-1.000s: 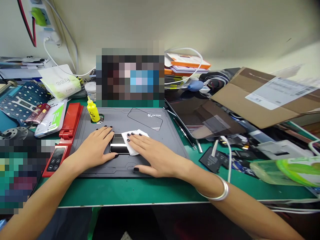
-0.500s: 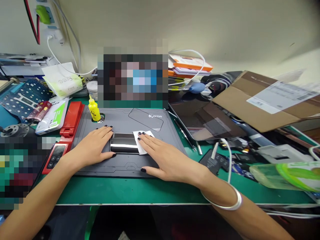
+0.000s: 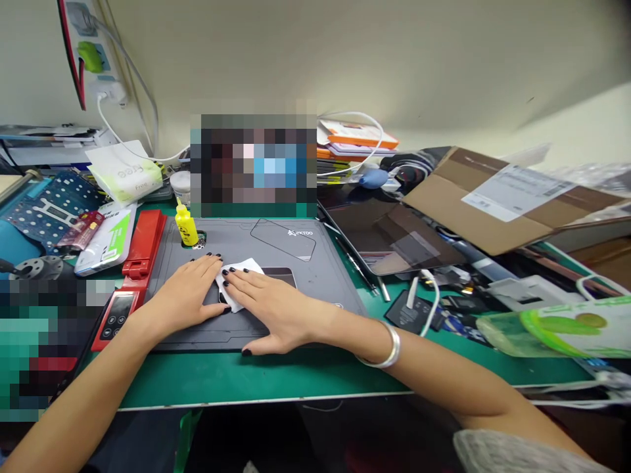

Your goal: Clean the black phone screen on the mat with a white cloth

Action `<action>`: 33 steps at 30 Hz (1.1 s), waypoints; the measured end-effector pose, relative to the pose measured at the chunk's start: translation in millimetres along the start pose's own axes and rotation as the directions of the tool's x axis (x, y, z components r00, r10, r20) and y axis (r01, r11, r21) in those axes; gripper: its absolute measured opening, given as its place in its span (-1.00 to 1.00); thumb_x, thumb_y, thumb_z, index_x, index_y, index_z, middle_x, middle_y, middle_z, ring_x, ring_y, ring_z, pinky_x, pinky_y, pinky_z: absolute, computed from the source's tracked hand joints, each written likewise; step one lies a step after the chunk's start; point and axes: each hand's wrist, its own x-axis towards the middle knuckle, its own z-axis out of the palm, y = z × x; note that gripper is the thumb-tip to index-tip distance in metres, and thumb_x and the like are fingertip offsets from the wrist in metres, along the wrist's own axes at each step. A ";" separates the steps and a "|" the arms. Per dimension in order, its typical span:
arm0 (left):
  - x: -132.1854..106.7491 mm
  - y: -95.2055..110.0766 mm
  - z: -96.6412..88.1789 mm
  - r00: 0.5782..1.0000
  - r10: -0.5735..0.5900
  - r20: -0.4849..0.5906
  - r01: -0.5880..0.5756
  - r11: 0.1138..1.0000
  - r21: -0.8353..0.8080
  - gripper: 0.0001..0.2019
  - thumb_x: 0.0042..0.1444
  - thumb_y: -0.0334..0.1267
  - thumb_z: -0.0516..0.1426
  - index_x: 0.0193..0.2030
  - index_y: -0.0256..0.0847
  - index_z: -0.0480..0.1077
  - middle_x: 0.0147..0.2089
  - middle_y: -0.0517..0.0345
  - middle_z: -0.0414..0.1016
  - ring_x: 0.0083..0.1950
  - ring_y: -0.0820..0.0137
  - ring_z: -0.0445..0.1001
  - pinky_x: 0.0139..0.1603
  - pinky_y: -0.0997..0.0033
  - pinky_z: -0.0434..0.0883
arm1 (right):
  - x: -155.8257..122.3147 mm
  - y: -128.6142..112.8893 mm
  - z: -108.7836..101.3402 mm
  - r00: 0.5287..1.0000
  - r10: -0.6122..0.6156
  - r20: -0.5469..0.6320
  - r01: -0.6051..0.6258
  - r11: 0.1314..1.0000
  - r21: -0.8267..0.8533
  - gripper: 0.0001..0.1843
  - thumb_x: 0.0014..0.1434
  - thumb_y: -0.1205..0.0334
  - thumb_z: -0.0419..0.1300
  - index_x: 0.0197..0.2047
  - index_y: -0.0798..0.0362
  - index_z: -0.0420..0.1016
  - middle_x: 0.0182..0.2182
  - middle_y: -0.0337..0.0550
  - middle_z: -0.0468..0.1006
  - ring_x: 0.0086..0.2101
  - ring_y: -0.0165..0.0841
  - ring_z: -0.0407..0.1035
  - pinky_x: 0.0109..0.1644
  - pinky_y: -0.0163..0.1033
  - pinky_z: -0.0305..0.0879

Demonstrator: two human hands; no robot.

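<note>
Slid left, the spread right hand presses a white cloth onto a glossy dark phone, the left hand flat beside it on a grey mat.

The place was a small electronics repair workshop, with the bench set up for phones and tablets. The bench was topped with a green anti-static mat, and on it lay a grey silicone repair mat. Beside that stood a yellow plastic squeeze bottle and a blue perforated screw-sorting mat. A blue rubber air-blower bulb sat further back, near a dark glass tablet. A flat black device battery lay to the right beside a white cable. A brown cardboard shipping box with a printed label rested over the clutter, and a white wall-mounted power strip carried plugs.
</note>
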 end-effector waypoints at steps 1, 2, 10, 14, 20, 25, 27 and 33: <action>-0.1 0.6 -0.1 1.000 -0.003 0.001 0.003 1.000 -0.004 -0.28 0.16 0.04 0.16 0.35 -0.35 0.13 0.42 -0.29 0.17 0.43 0.02 0.18 0.38 -0.01 0.23 | 3.5 -0.3 1.3 1.000 -0.014 -0.007 0.014 1.000 -0.005 0.14 0.10 -0.29 0.25 0.40 0.47 0.05 0.41 0.41 -0.06 0.41 0.11 -0.19 0.46 0.17 -0.18; -0.2 1.3 -0.1 1.000 -0.004 -0.003 0.004 1.000 -0.006 -0.27 0.15 0.05 0.17 0.35 -0.34 0.13 0.42 -0.29 0.18 0.42 0.01 0.19 0.37 -0.01 0.23 | 5.8 -1.0 2.6 1.000 -0.024 -0.011 0.024 1.000 -0.010 0.14 0.09 -0.30 0.25 0.40 0.46 0.05 0.41 0.40 -0.06 0.40 0.11 -0.18 0.46 0.17 -0.18; 2.1 5.3 -1.9 1.000 -0.003 -0.003 0.003 1.000 0.025 -0.23 0.10 0.07 0.23 0.33 -0.35 0.15 0.39 -0.31 0.21 0.41 -0.01 0.20 0.37 -0.02 0.23 | 4.8 -6.9 5.5 0.997 -0.077 -0.003 0.077 0.997 -0.015 0.08 0.14 -0.30 0.20 0.39 0.43 0.09 0.40 0.37 0.00 0.40 0.07 -0.16 0.47 0.12 -0.20; 1.9 6.5 -5.6 1.000 -0.017 0.020 0.016 1.000 0.015 -0.22 0.09 0.09 0.24 0.33 -0.35 0.15 0.41 -0.30 0.19 0.42 -0.01 0.18 0.39 -0.03 0.22 | 7.4 0.9 1.9 1.000 -0.024 -0.012 0.024 0.999 -0.025 0.11 0.15 -0.31 0.19 0.40 0.48 0.06 0.41 0.41 -0.04 0.40 0.11 -0.15 0.46 0.13 -0.19; 1.7 4.6 -4.0 1.000 -0.020 -0.007 0.020 1.000 -0.002 -0.21 0.07 0.07 0.24 0.34 -0.31 0.13 0.40 -0.29 0.20 0.41 -0.05 0.20 0.35 -0.07 0.27 | 5.3 -2.3 3.6 0.999 0.019 -0.034 -0.020 0.999 -0.042 0.15 0.12 -0.33 0.21 0.39 0.50 0.06 0.40 0.44 -0.03 0.40 0.12 -0.14 0.47 0.11 -0.21; 1.7 2.9 -1.7 0.999 0.000 -0.033 0.001 1.000 0.014 -0.27 0.07 -0.02 0.23 0.32 -0.30 0.14 0.38 -0.25 0.24 0.40 -0.02 0.22 0.34 -0.01 0.29 | 2.1 -14.9 8.0 0.998 -0.065 -0.023 0.065 0.998 -0.026 0.12 0.15 -0.33 0.19 0.39 0.48 0.06 0.40 0.41 -0.01 0.40 0.10 -0.13 0.48 0.09 -0.27; 1.3 3.1 -2.1 0.999 0.008 -0.041 -0.008 1.000 0.018 -0.28 0.08 -0.02 0.22 0.32 -0.29 0.15 0.37 -0.25 0.25 0.39 -0.01 0.23 0.34 0.01 0.28 | 3.4 -15.4 7.6 0.997 -0.073 -0.018 0.072 0.997 -0.022 0.11 0.16 -0.32 0.19 0.39 0.48 0.06 0.40 0.40 0.00 0.39 0.09 -0.12 0.47 0.08 -0.26; 1.5 3.2 -2.4 1.000 0.008 -0.008 -0.008 1.000 0.023 -0.13 -0.02 0.11 0.29 0.33 -0.33 0.13 0.39 -0.30 0.22 0.41 -0.05 0.19 0.35 -0.04 0.26 | 9.5 -3.8 2.6 0.999 -0.020 -0.028 0.020 1.000 -0.017 0.05 0.18 -0.26 0.19 0.40 0.44 0.06 0.41 0.37 -0.02 0.40 0.08 -0.14 0.46 0.13 -0.20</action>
